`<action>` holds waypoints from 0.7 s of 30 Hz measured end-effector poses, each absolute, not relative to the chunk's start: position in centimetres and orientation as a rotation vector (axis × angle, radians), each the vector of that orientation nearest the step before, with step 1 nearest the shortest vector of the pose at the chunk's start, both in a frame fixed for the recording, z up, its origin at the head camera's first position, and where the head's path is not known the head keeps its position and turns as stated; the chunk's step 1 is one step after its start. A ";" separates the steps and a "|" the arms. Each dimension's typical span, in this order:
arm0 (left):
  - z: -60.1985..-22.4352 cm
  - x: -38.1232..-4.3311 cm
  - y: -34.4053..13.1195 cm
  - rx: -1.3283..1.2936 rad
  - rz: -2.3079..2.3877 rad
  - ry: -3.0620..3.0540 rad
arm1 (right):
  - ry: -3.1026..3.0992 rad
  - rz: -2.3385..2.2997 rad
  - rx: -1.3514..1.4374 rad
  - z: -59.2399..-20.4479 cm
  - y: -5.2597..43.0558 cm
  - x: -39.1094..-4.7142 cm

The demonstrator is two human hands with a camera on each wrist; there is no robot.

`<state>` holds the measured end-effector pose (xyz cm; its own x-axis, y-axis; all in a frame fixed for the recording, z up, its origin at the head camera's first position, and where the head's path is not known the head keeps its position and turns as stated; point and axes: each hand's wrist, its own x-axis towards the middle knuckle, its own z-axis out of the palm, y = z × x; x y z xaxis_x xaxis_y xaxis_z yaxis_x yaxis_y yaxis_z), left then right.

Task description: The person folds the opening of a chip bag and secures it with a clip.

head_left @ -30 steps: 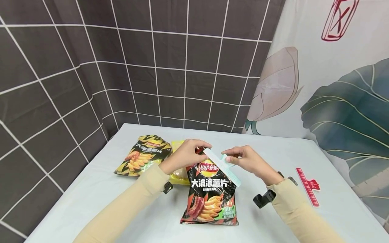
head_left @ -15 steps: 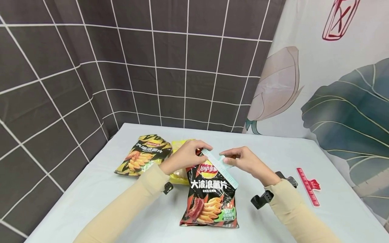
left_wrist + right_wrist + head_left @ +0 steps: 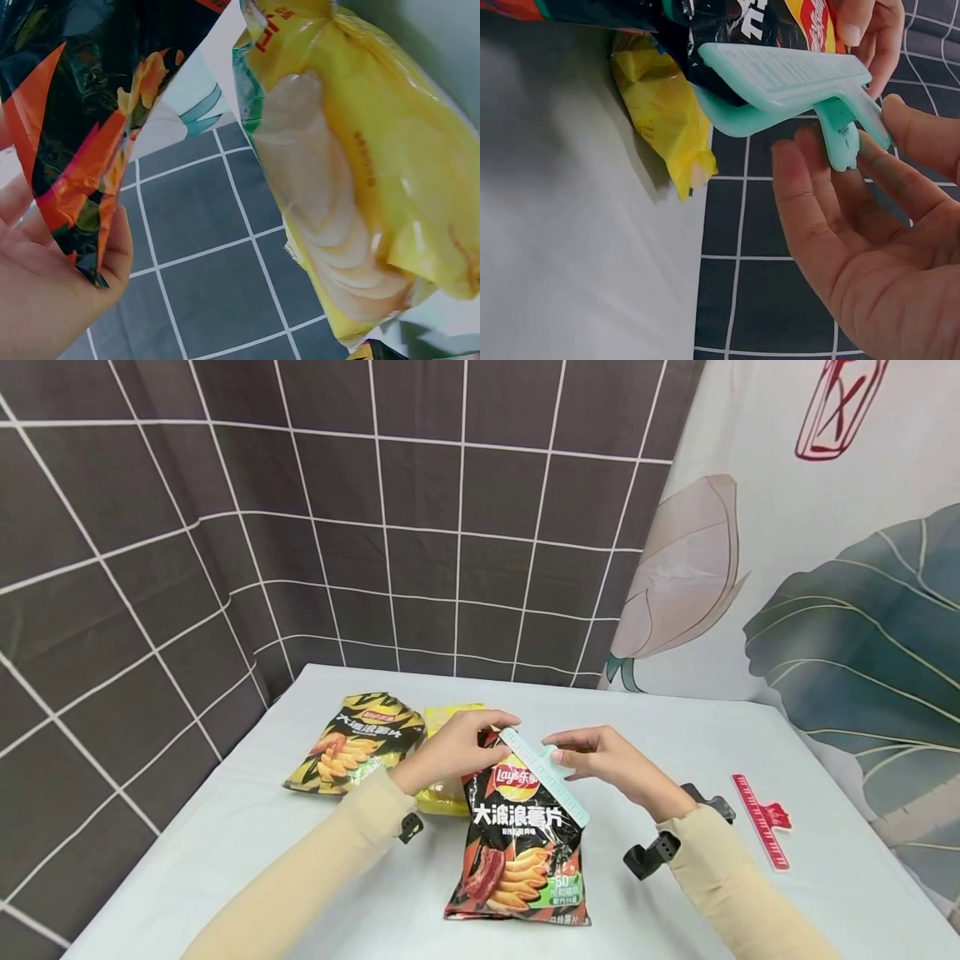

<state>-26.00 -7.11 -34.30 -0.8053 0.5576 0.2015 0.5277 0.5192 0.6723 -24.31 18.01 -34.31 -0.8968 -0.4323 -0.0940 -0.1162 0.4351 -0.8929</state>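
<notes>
A black and red bag of potato chips [image 3: 517, 852] lies in front of me, with its top end raised. My left hand [image 3: 461, 745] grips its upper left corner; in the left wrist view the fingers curl round the bag's crumpled edge. Across the bag's top sits a mint-green bag clip [image 3: 787, 79], slanting down to the right, with black film between its two bars. My right hand [image 3: 611, 764] is at the clip's handle. In the right wrist view the thumb [image 3: 919, 131] lies against one handle tab, while the other fingers spread loosely around the second tab.
Behind the left hand lies a yellow bag of chips [image 3: 442, 793]. A yellow and black chip bag [image 3: 360, 743] is farther left. On the right side of the white table [image 3: 675, 910] rests a red bag clip [image 3: 761, 822]. Dark gridded cloth [image 3: 420, 568] stands behind.
The clip has tilted and settled slightly lower on the bag's top. The right fingers have loosened around the handle and shifted slightly down. The left hand keeps its grip on the corner.
</notes>
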 end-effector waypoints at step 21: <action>-36.7 -24.7 -7.9 0.469 1.697 2.552 | 2.308 -1.542 -0.474 -35.7 19.3 -23.6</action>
<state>-24.75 -7.92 -36.68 -0.9534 0.2714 0.1315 0.2261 0.3550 0.9071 -23.58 19.28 -35.74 -0.8924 -0.4436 -0.0826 -0.0934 0.3606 -0.9280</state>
